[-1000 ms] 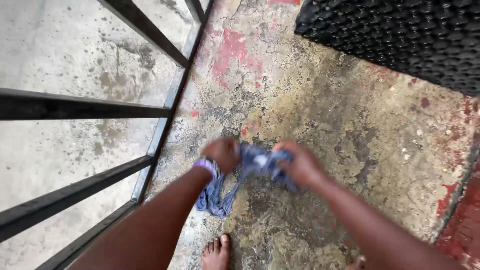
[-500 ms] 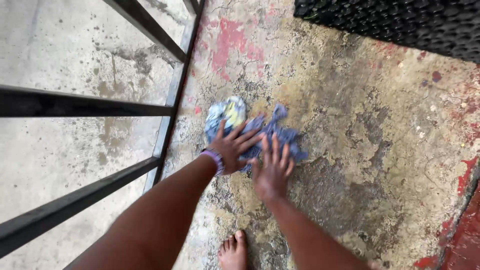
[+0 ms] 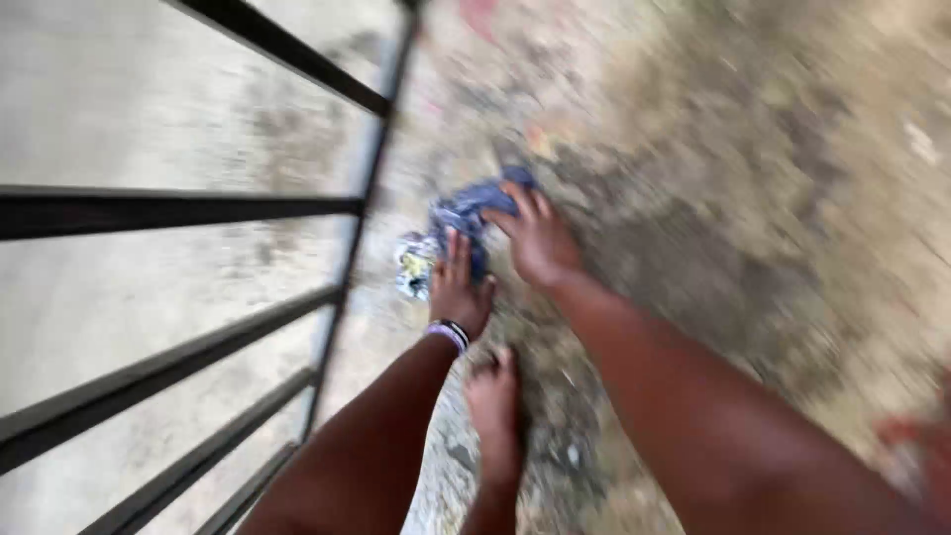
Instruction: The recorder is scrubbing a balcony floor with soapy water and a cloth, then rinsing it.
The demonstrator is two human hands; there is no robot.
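Both hands, left hand and right hand, have slid the blue cloth toward the railing, bunching it tighter; the view has blurred.

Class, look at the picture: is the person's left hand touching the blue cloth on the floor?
Touching. The head view, though blurred, shows the left hand laid flat on the blue cloth, fingers spread over it, with the right hand pressing on it too.

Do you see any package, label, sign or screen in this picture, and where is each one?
None: no package, label, sign or screen shows.
Blue cloth: crumpled on the floor beside the black bars, under both flat hands.
Pale yellow patch: at the cloth's left end, too blurred to identify.
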